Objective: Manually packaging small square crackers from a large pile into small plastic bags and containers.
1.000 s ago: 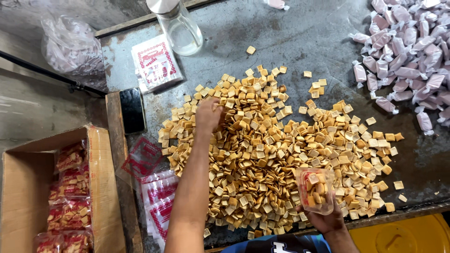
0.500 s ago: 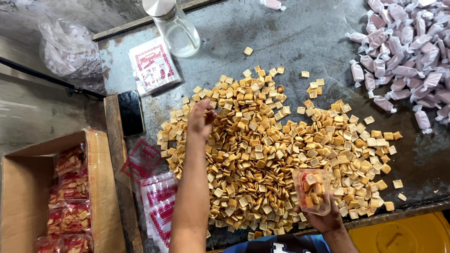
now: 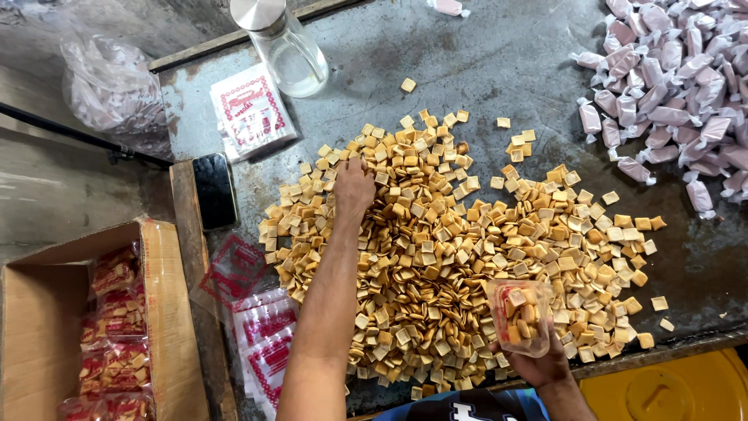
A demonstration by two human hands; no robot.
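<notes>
Square golden crackers (image 3: 467,257) heaped on rough metal table (image 3: 499,54).

Bare grey table (image 3: 499,54) lies open beyond the cracker heap (image 3: 452,249); the glass jar (image 3: 284,47) (upright) and pink wrapped candies (image 3: 670,93) block the corners.

Golden-tan crackers (image 3: 467,257), pale pink wrapped sweets (image 3: 670,93), red-printed clear bags (image 3: 265,343), black phone (image 3: 214,189), grey table (image 3: 506,54), brown box (image 3: 167,312)

Dark, scuffed metal tabletop (image 3: 499,47), wooden edge strip (image 3: 187,234), grey concrete floor (image 3: 54,187), flat daylight
</notes>
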